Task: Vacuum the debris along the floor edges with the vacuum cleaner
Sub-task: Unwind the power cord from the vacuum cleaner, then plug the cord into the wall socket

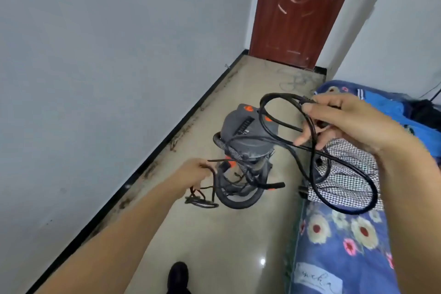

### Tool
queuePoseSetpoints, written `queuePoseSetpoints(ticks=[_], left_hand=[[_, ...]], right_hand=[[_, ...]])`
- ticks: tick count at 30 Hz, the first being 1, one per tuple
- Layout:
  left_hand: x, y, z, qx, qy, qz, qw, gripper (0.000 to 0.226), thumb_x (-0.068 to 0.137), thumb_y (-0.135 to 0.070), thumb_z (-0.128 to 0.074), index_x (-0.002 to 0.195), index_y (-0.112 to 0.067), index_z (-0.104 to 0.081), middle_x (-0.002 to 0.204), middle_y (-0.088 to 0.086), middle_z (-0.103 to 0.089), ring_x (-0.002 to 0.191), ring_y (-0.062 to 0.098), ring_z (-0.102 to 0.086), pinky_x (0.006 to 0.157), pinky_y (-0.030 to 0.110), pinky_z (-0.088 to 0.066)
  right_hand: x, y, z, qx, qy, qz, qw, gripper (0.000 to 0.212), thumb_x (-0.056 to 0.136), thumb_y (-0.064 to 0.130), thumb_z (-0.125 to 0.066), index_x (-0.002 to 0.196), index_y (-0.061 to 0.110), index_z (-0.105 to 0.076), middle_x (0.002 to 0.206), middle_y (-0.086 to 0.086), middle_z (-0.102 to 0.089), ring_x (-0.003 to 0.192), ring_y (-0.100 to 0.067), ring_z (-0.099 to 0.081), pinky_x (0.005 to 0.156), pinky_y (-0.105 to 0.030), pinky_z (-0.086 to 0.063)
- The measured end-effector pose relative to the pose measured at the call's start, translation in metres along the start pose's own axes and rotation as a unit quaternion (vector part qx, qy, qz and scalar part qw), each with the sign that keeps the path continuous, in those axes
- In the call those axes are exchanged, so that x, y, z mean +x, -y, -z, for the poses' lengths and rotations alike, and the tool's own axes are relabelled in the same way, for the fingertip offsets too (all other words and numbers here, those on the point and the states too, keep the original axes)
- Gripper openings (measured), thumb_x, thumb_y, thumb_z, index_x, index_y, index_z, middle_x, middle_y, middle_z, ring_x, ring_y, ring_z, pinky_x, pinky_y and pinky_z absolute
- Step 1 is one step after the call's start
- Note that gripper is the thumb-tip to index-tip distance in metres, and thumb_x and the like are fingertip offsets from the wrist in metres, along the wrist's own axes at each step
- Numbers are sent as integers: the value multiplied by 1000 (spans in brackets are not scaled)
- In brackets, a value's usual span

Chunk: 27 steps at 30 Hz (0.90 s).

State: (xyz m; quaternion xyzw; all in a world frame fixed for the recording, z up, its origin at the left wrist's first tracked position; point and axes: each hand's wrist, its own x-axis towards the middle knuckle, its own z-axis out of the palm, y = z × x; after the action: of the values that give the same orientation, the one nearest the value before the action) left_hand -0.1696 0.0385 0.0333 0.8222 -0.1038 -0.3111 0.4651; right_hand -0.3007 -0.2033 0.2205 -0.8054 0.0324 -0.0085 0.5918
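1. The vacuum cleaner [247, 148] stands on the floor [226, 241] in the middle of the room. It is grey with orange parts. It is near the bed [338, 241].
2. Its thick grey hose [235, 200] curls around its bottom, and the end of the hose sticks out to the right.
3. The right hand [346, 119] is up in the air, over the edge of the bed. Its thumb and fingers [307, 136] pinch big loops of black cord [281, 136]. The loops hang down in front of the vacuum cleaner and over a checked cloth [350, 174] on the bed.
4. The left hand [193, 175] is low, just left of the vacuum cleaner. Its fingers curl around a thin dark cord [202, 199] that hangs in a small tangle above the floor.
5. Brown debris [176, 137] lies along the floor edge by the black baseboard [133, 179] and the grey wall [95, 67].
6. A red-brown door [300, 9] is at the far end.
7. A black shoe [177, 278] shows at the bottom.
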Motion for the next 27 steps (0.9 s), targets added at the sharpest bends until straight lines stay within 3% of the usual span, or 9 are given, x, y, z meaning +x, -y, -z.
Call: queuePoseSetpoints(ticks=[2, 5, 8, 13, 16, 19, 21, 23, 27], left_hand=[[-21, 20, -4, 147, 111, 33, 982, 22, 88, -2, -50, 88, -13, -69, 71, 7, -56, 54, 11, -50, 52, 17, -43], [-46, 43, 1, 337, 207, 48, 917, 39, 93, -13, -56, 131, -12, -55, 133, 3, -56, 117, 14, -54, 98, 25, -41], [-66, 39, 7, 164, 207, -35, 964, 55, 93, -15, -58, 144, -18, -36, 153, 0, -32, 140, 12, -31, 111, 23, -27], [-92, 4, -10, -318, 233, -46, 918, 47, 92, -50, -46, 110, -13, -69, 110, 13, -71, 109, 23, -66, 102, 29, -47], [-100, 8, -11, -385, 206, -79, 896, 61, 94, -55, -29, 81, -16, -75, 70, 3, -68, 70, 15, -67, 103, 41, -46], [-108, 15, -17, -389, 172, -125, 897, 36, 90, -48, -48, 75, -22, -69, 58, -7, -45, 54, 7, -47, 92, 36, -52], [-111, 17, -25, -394, 135, -128, 900, 28, 92, -39, -50, 75, -24, -66, 57, -8, -39, 52, 7, -41, 86, 35, -54], [-111, 23, -30, -379, 78, -114, 915, 29, 95, -34, -46, 75, -22, -62, 57, -8, -37, 51, 7, -38, 85, 34, -52], [-111, 50, -29, -286, 4, -100, 953, 30, 102, -26, -39, 80, -10, -51, 53, -11, -43, 51, 6, -38, 76, 28, -43]], right_hand=[[-13, 17, 2, 14, 59, 35, 998, 24, 74, 39, -62, 64, 20, -70, 65, -13, -69, 73, -34, -72, 48, -26, -56], [-23, 35, -4, -12, 115, 65, 991, 25, 77, 33, -59, 68, 12, -69, 72, -13, -73, 72, -28, -72, 53, -26, -55], [-22, 42, -23, -81, 142, 91, 982, 25, 85, 26, -58, 75, 4, -65, 67, -5, -71, 62, -14, -68, 49, -21, -50], [5, 25, -50, -196, 147, 88, 966, 15, 89, 21, -65, 76, 13, -63, 58, 3, -61, 46, -8, -54, 48, -13, -42], [21, 1, -61, -316, 174, 65, 930, 11, 86, 21, -69, 84, 31, -66, 95, 7, -64, 89, -8, -60, 75, -13, -42], [37, -28, -79, -339, 103, 71, 932, 30, 91, 16, -62, 108, 41, -64, 138, -2, -45, 133, -16, -38, 99, -21, -29], [44, -46, -102, -237, 38, 20, 971, 46, 99, 22, -49, 141, 41, -41, 145, -3, -44, 126, -21, -49, 102, -31, -37], [49, -59, -132, 54, 23, -104, 993, 58, 103, 26, -41, 152, 32, -12, 143, -15, -45, 101, -24, -67, 91, -37, -52], [58, -81, -182, 411, 80, -278, 865, 54, 101, 18, -46, 147, 8, -20, 134, -36, -44, 99, -33, -68, 78, -40, -59]])
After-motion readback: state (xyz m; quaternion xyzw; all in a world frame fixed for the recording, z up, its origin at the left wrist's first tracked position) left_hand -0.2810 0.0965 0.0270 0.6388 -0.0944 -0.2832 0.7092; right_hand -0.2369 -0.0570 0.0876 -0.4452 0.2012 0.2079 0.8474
